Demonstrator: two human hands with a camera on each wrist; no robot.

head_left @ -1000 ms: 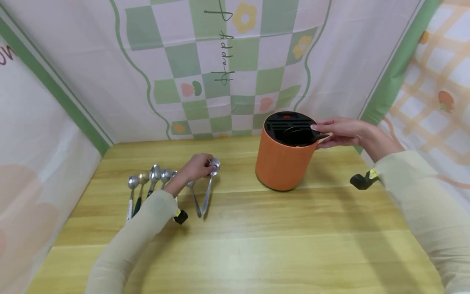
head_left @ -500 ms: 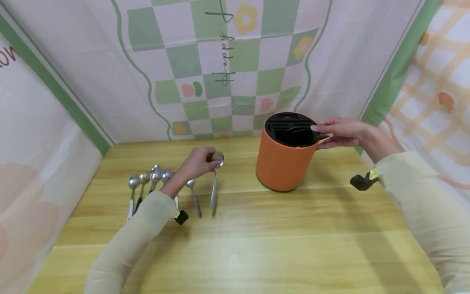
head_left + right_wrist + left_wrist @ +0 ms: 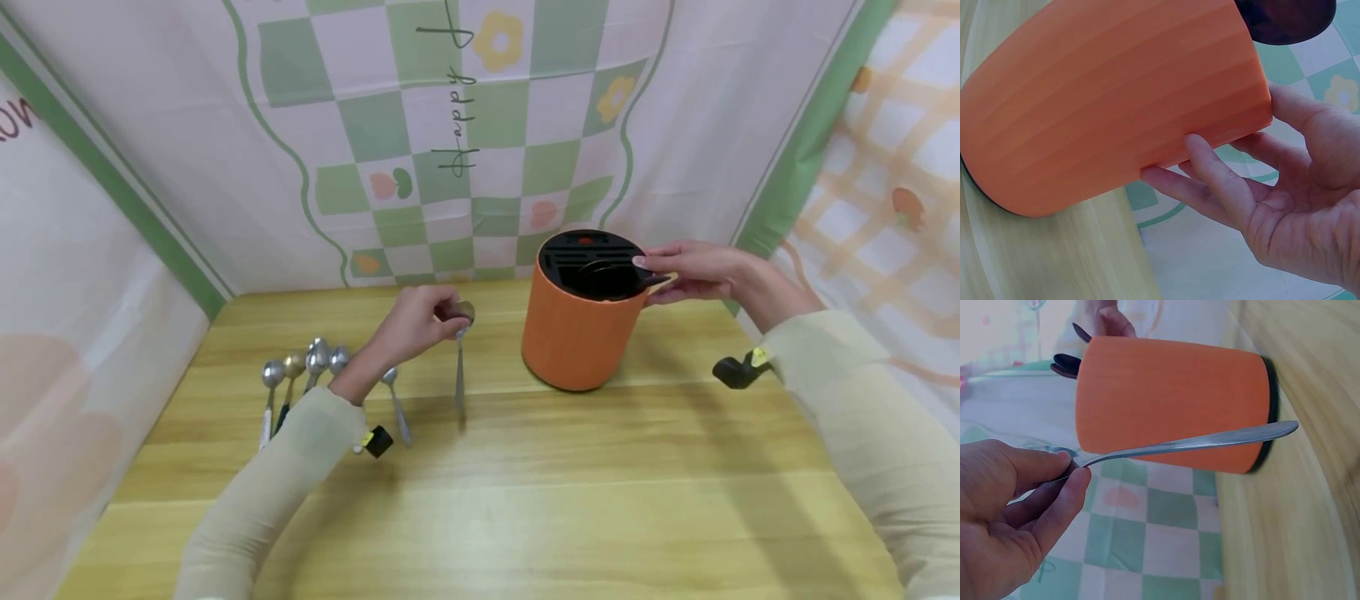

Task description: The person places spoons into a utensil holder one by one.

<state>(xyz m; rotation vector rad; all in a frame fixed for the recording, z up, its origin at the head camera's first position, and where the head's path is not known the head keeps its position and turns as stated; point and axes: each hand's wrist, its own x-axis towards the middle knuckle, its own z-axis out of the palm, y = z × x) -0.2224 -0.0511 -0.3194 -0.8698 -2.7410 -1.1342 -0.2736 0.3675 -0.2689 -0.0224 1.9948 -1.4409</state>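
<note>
In the head view my left hand (image 3: 416,325) pinches a metal spoon (image 3: 460,375) near its bowl, with the handle hanging down toward the table. The left wrist view shows thumb and fingers on the bowl and the spoon's handle (image 3: 1210,441) pointing away, in front of the orange holder. My right hand (image 3: 697,268) grips the rim of the orange utensil holder (image 3: 581,342), thumb on top and fingers against its outer side. The holder stands upright with a slotted black insert (image 3: 588,250). Dark spoons (image 3: 1066,364) stick out of its top.
Left on the wooden table (image 3: 480,517) lies a row of several spoons (image 3: 317,358), partly hidden by my left forearm. Another metal spoon (image 3: 398,404) lies to the right of that arm. A checked cloth (image 3: 450,167) hangs behind the table.
My left hand has lifted the metal spoon off the table and moved it right, closer to the holder, its handle swinging to hang straighter. The right hand and holder stay put.
</note>
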